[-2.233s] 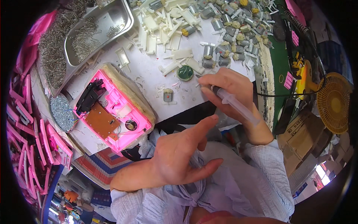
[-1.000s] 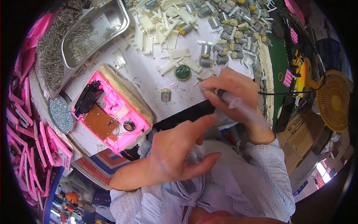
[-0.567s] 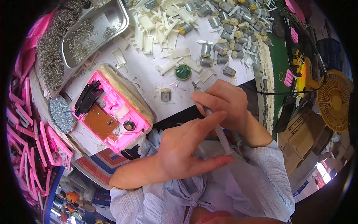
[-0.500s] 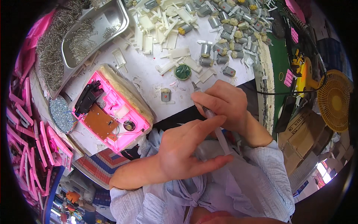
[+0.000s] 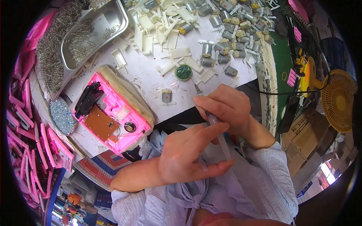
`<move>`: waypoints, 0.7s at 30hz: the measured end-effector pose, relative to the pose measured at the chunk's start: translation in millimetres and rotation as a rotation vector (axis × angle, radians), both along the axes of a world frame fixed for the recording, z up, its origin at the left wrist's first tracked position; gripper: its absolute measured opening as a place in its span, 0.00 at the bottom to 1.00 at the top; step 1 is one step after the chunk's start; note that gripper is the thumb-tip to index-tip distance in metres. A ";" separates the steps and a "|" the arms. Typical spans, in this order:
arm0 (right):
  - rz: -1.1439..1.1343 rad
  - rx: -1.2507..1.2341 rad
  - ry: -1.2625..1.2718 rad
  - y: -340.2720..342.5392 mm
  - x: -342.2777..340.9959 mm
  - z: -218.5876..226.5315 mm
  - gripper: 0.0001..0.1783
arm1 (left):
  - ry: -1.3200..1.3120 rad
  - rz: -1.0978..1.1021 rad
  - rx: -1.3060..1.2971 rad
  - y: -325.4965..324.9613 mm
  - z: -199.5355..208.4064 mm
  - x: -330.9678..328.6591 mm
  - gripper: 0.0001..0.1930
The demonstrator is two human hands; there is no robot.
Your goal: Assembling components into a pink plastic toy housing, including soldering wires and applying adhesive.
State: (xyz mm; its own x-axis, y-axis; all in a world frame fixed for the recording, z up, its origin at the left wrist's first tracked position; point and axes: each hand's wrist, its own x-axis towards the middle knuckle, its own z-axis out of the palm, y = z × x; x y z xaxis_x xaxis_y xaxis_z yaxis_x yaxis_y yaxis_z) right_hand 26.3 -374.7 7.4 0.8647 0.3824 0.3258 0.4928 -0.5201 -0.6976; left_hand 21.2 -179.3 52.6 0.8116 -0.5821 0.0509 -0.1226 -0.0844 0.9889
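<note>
My right hand (image 5: 230, 107) is closed around a slim pen-like tool (image 5: 223, 145) with a translucent, tapering barrel and a narrow tip, pointing up and left toward the table. Beside it my left hand (image 5: 184, 154) has its index finger and thumb stretched apart; the index crosses over the barrel and the thumb tip lies by its lower end. The left hand's other fingers are mostly hidden. A narrow clear sliver between the left palm and thumb is too indistinct to name. Above the tool's tip sits a small round green dish (image 5: 183, 72). A small silver motor (image 5: 166, 95) stands left of the tip.
An opened pink plastic housing (image 5: 139, 130) with a brown board and wires rests on a padded block at left. Behind it are a metal tray (image 5: 109, 19) of small metal parts and a round silvery dish (image 5: 62, 115). White plastic pieces (image 5: 148, 43) and motors (image 5: 224, 47) cover the back.
The tool's barrel has shifted slightly within my hands, and its lower end sits a little lower. My right hand has moved down slightly. The table things look unchanged.
</note>
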 end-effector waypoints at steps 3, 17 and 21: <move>0.002 0.000 0.001 0.0 0.0 0.8 0.23 | -0.011 0.014 -0.009 -1.2 -0.8 -0.6 0.34; 0.005 -0.024 -0.004 -1.3 -2.6 1.3 0.24 | -0.056 0.044 -0.038 -4.6 -3.0 -1.6 0.33; 0.004 -0.013 -0.009 -1.3 -1.9 0.6 0.25 | -0.045 0.028 -0.037 -3.4 -1.8 -0.1 0.33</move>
State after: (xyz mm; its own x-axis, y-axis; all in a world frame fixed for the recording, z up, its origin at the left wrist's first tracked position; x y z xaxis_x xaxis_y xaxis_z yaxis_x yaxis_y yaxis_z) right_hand 24.4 -376.0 8.0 0.8603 0.3896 0.3287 0.5009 -0.5270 -0.6865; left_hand 21.1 -182.8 50.8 0.8241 -0.5559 0.1089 -0.1654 -0.0522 0.9849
